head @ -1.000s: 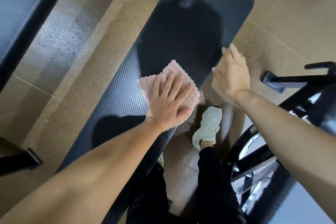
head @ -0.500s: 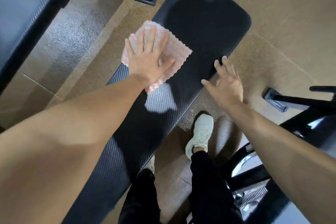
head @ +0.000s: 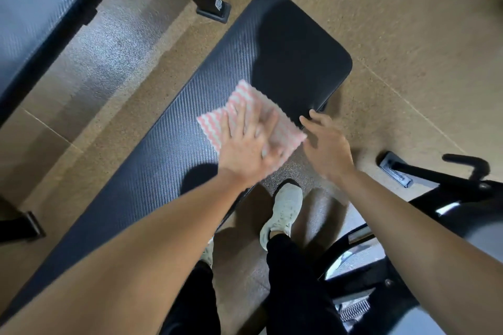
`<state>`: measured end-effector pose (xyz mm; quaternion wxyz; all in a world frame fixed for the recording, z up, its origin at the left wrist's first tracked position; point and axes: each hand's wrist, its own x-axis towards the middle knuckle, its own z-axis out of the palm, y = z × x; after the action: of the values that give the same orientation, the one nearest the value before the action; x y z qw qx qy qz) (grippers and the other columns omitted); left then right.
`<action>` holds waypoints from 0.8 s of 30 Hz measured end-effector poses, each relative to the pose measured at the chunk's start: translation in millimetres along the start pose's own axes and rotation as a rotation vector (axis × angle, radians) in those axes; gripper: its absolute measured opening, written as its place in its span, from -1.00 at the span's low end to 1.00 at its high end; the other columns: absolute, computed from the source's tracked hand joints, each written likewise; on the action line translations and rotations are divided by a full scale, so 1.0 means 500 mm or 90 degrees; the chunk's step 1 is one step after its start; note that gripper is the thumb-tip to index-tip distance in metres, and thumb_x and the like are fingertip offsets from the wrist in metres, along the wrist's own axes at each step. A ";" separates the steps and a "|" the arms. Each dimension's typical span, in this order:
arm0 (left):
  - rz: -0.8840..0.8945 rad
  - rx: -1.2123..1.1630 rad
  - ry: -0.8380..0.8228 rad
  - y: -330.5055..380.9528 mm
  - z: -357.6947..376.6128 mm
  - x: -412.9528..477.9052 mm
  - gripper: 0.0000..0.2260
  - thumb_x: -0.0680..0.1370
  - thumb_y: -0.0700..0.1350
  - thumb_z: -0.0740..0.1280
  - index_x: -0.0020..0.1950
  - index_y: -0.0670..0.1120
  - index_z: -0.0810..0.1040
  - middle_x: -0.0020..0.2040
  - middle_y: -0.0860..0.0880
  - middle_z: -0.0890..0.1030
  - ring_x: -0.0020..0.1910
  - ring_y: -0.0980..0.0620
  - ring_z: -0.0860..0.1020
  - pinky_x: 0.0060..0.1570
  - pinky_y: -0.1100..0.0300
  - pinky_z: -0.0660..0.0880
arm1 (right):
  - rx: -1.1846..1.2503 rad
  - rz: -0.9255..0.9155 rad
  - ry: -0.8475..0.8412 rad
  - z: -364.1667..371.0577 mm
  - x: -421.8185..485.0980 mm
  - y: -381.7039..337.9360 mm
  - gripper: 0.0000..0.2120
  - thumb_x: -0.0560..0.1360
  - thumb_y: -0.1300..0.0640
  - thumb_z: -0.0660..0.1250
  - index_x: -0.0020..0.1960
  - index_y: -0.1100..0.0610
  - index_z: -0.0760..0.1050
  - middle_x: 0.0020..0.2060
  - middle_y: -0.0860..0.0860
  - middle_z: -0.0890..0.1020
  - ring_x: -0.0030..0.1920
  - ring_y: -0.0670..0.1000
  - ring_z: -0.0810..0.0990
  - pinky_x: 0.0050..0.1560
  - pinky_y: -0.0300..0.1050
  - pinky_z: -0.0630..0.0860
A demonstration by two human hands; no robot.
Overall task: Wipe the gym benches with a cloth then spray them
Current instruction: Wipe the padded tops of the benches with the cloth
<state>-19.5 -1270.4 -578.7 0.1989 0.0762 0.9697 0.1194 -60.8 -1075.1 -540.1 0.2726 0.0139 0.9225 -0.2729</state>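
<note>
Since half a second earlier, your left grip [head: 250, 144] had dragged the cloth [head: 239, 100] from the far-left edge of the pad back across to its near-right edge, so it now sat at the centre of the frame. Your right grip [head: 326, 147] had closed in on that same edge. That was one more cross-stroke done, so I judge the wiping to have been mid-course, with the spraying not begun.

The speckled tan floor [head: 408, 35] filled the upper right. The worktop [head: 168, 160], a long black textured gym-bench pad, ran diagonally from lower left to upper centre. Its rounded far end looked dark, and I could not tell whether it had been wiped. A second bench [head: 35, 22] crossed the upper left corner, and a black machine frame [head: 449, 185] stood at the right edge.

The pink-and-white wavy cloth lay flat on the pad, one corner overhanging the right edge. Your left grip was spread flat on it, fingers straight and blurred with motion, pressing rather than clutching. Your right grip was wide and empty, its fingertips at the pad's edge just beside the cloth. Whether they touched the pad I could not tell. A white shoe [head: 285, 207] stood on the floor below them. No spray bottle showed anywhere in the frame.
</note>
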 end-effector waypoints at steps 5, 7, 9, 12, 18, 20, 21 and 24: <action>0.049 0.055 0.030 0.024 0.059 -0.035 -0.38 0.69 0.30 0.00 0.69 0.10 -0.02 0.69 -0.14 -0.01 0.65 -0.30 -0.06 0.54 -0.35 0.02 | -0.022 -0.042 0.094 -0.050 0.049 0.024 -0.65 0.57 0.12 0.33 0.35 0.00 0.55 0.36 -0.09 0.53 0.36 0.00 0.48 0.40 0.01 0.42; 0.057 0.063 0.041 0.013 0.056 -0.027 -0.39 0.69 0.30 0.03 0.69 0.09 0.04 0.69 -0.12 0.01 0.66 -0.28 -0.06 0.55 -0.34 0.01 | -0.032 -0.029 0.134 -0.073 0.082 0.027 -0.54 0.55 0.06 0.38 0.45 0.01 0.46 0.48 -0.05 0.40 0.44 0.05 0.38 0.42 -0.05 0.32; 0.061 0.060 0.039 0.003 0.044 -0.007 -0.37 0.67 0.31 0.04 0.69 0.10 0.04 0.70 -0.11 -0.03 0.66 -0.25 -0.13 0.58 -0.32 -0.11 | -0.069 -0.011 0.116 -0.092 0.119 0.030 -0.38 0.54 -0.02 0.40 0.55 -0.01 0.30 0.59 -0.04 0.20 0.55 0.06 0.19 0.49 0.04 0.24; 0.005 0.034 0.018 -0.011 0.016 0.052 -0.34 0.64 0.36 -0.03 0.68 0.15 -0.09 0.69 -0.07 -0.17 0.65 -0.18 -0.26 0.57 -0.29 -0.27 | -0.109 -0.014 0.059 -0.102 0.151 0.036 -0.27 0.54 -0.07 0.41 0.60 0.00 0.18 0.63 -0.02 0.06 0.63 0.05 -0.04 0.56 0.16 0.16; -0.148 0.018 0.015 -0.060 -0.075 0.215 -0.33 0.64 0.38 -0.10 0.66 0.17 -0.25 0.68 -0.11 -0.22 0.65 -0.24 -0.24 0.53 -0.28 -0.32 | -0.127 -0.016 0.048 -0.115 0.158 0.038 -0.26 0.51 -0.10 0.45 0.59 -0.02 0.22 0.62 -0.01 0.12 0.62 0.06 -0.01 0.56 0.08 0.17; -0.156 0.012 0.016 -0.074 -0.098 0.251 -0.33 0.64 0.38 -0.11 0.65 0.17 -0.28 0.68 -0.11 -0.25 0.65 -0.22 -0.26 0.53 -0.29 -0.33 | -0.126 -0.015 0.046 -0.120 0.161 0.038 -0.26 0.50 -0.11 0.46 0.59 -0.02 0.24 0.61 -0.02 0.14 0.62 0.05 0.01 0.55 0.05 0.20; -0.163 0.012 0.019 -0.077 -0.105 0.262 -0.33 0.64 0.38 -0.12 0.65 0.16 -0.29 0.68 -0.11 -0.26 0.64 -0.22 -0.27 0.53 -0.29 -0.33 | -0.122 -0.016 0.045 -0.120 0.162 0.037 -0.26 0.49 -0.11 0.47 0.58 -0.02 0.25 0.61 -0.03 0.15 0.62 0.05 0.01 0.55 0.05 0.20; -0.187 0.028 0.028 -0.063 -0.104 0.276 -0.31 0.64 0.37 -0.13 0.65 0.10 -0.31 0.67 -0.15 -0.26 0.64 -0.25 -0.26 0.55 -0.32 -0.28 | -0.109 -0.021 0.037 -0.123 0.164 0.043 -0.25 0.49 -0.10 0.47 0.58 -0.02 0.24 0.62 -0.04 0.14 0.62 0.03 0.01 0.56 0.06 0.20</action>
<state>-169.4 -1284.1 -591.3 0.1913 -0.0647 0.9769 0.0697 -157.2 -1035.7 -549.3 0.2412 -0.0166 0.9502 -0.1968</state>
